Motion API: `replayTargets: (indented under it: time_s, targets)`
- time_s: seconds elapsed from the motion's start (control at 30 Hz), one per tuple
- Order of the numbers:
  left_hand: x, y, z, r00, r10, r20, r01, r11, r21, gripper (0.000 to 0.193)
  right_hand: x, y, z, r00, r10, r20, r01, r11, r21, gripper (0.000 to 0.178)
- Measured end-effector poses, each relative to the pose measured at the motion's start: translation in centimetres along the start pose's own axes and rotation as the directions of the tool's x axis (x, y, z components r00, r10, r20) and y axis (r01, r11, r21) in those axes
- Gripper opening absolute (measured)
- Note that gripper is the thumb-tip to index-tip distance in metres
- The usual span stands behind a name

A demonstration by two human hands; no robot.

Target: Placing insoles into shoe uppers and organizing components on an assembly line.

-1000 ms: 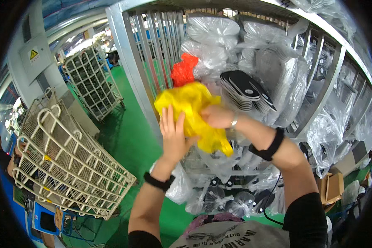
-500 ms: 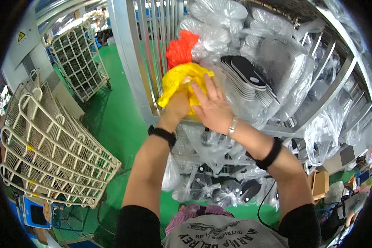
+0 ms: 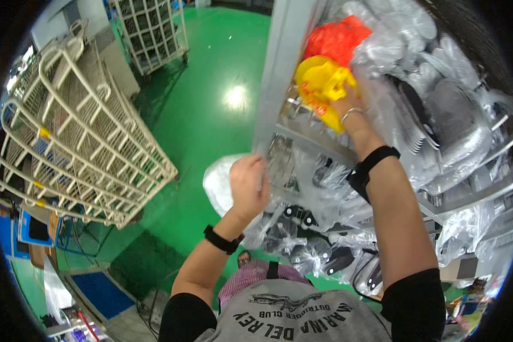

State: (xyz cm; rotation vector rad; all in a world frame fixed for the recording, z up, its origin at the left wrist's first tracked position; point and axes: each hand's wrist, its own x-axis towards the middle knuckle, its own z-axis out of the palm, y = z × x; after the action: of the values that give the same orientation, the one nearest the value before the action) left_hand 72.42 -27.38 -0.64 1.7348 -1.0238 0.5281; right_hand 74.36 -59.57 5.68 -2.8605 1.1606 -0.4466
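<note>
My right hand (image 3: 347, 101) grips the crumpled yellow plastic bag (image 3: 312, 85) at the upper left corner of a metal rack. A red plastic bag (image 3: 339, 41) lies just beyond it. Lower down, outside the rack's near left corner, my left hand (image 3: 248, 185) is closed with its back toward me. Whatever its fingers hold, if anything, is hidden. Right beside and partly behind that hand hangs a whitish plastic bag (image 3: 217, 183). To the right of the yellow bag, a stack of dark, flat sole-shaped pieces (image 3: 407, 108) lies in clear plastic.
The grey metal rack (image 3: 279, 62) is heaped with clear plastic bags (image 3: 390, 54). More bagged dark pieces (image 3: 307, 253) sit on its lower level. At left stands a cream wire-mesh cart (image 3: 91, 154), with a loaded cage trolley (image 3: 151, 34) beyond it on the green floor (image 3: 211, 85).
My left hand has come out of the yellow bag and moved down toward me, closing. My right hand went from lying spread on the bag to gripping it. The view has shifted left.
</note>
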Motion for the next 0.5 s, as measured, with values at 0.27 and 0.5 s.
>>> replayTargets:
  time_s: [0.27,0.5]
  targets:
    - [-14.0,-10.0,-0.1,0.732,-0.594,0.333,0.434,0.784,0.444,0.059,1.0,1.9,-0.5,0.983,-0.120,0.140,0.084,0.966,0.243,0.054]
    - [-12.9,-12.1,1.1,0.443,-0.529,0.724,-0.056,0.790,0.611,0.057,-8.3,-1.8,-7.5,0.995,-0.046,-0.091,0.102,0.533,0.840,0.035]
